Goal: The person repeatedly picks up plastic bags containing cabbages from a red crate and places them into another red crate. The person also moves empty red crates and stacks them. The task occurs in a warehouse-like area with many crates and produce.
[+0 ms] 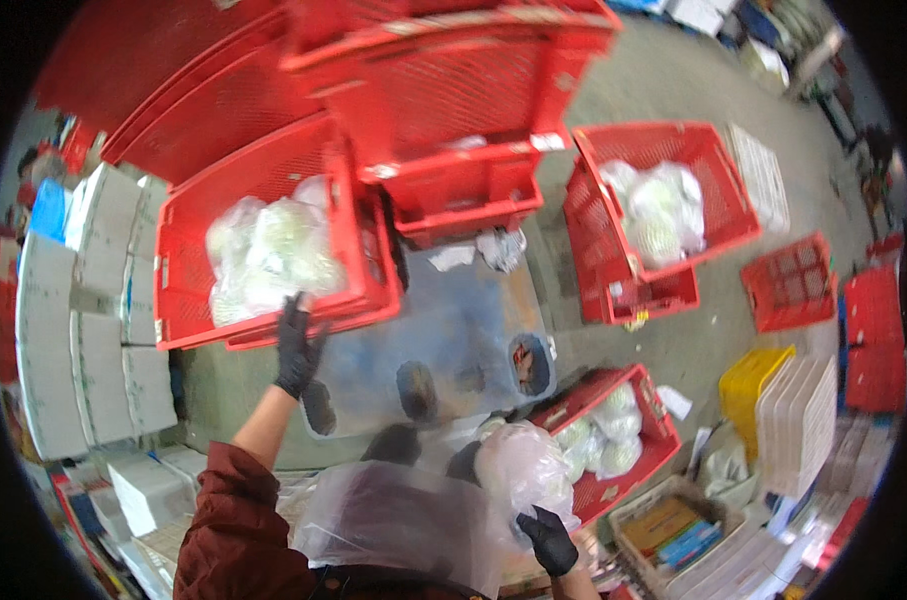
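Note:
My right hand [549, 541], in a black glove, grips a clear plastic bag [524, 469] with pale, round contents. This bag hangs beside a low red plastic crate [657, 442] holding several pale green heads that look like cabbages [617, 420]. My left hand [297, 349], also gloved in black, is at the near corner of a raised red crate [177, 247], fingers apart and slightly blurred. Whether it touches the rim I cannot tell. Clear-bagged pale green heads [277, 251] lie in that crate.
Tall red crates [446, 90] stand stacked ahead. Another red crate [712, 202] of bagged heads is at the right. A worn blue-grey plastic pallet [431, 322] lies before me. White boxes [97, 330] are piled left; a yellow crate [746, 390] and white crates [798, 420] stand right.

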Demonstrator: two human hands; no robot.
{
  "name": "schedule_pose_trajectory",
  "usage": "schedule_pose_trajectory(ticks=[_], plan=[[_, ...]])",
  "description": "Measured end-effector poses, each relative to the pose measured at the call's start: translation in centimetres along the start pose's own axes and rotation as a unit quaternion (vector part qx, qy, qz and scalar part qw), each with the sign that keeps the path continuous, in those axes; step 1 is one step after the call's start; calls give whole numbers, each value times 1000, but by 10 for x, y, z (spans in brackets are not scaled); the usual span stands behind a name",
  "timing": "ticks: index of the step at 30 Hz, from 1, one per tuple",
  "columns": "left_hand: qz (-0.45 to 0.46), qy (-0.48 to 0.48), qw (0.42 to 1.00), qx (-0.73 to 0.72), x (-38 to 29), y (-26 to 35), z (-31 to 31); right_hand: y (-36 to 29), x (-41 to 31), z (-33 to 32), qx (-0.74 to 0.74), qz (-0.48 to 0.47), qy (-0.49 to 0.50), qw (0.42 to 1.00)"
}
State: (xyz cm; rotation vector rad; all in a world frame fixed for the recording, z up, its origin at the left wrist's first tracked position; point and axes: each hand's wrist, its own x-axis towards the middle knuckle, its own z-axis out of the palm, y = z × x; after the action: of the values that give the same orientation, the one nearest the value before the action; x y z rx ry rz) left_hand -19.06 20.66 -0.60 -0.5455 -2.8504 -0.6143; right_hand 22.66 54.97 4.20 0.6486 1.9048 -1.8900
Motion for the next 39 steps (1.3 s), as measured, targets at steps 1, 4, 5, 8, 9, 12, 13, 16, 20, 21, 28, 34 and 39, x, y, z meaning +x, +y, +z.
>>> schedule_pose_trajectory(ticks=[1,4,5,8,9,12,13,16,20,21,28,34,39], plan=[[14,-6,995,-94,-10,9,-14,-49,8,13,40,15,-25,999],[-25,-137,929,-343,-44,33,-70,-185,59,53,64,-146,-101,982],[-77,-171,848,-497,-49,40,-85,-226,73,73,264,94,-77,957],[-31,-49,831,-554,-36,43,-113,-337,150,137,123,-170,-138,968],[1,31,868,-496,-13,27,-115,-371,175,154,106,-204,-147,962],[-64,182,865,-463,64,-27,-103,-447,246,210,-2,-384,-120,916],[-62,234,854,-461,92,-45,-93,-462,270,223,-42,-428,-88,899],[-90,219,910,-339,167,-113,-64,-481,356,244,45,-332,-59,940],[-247,-51,960,-119,176,-168,-26,-425,474,253,-463,-445,73,763],[-260,-112,948,-143,166,-177,-19,-409,497,249,-534,-336,76,772],[-220,-117,968,-30,139,-197,-5,-402,527,231,-595,-159,198,763],[-206,-119,971,-16,143,-197,-9,-415,547,326,-682,-408,172,581],[-192,-106,976,3,138,-206,4,-378,599,330,-715,-166,60,676]])
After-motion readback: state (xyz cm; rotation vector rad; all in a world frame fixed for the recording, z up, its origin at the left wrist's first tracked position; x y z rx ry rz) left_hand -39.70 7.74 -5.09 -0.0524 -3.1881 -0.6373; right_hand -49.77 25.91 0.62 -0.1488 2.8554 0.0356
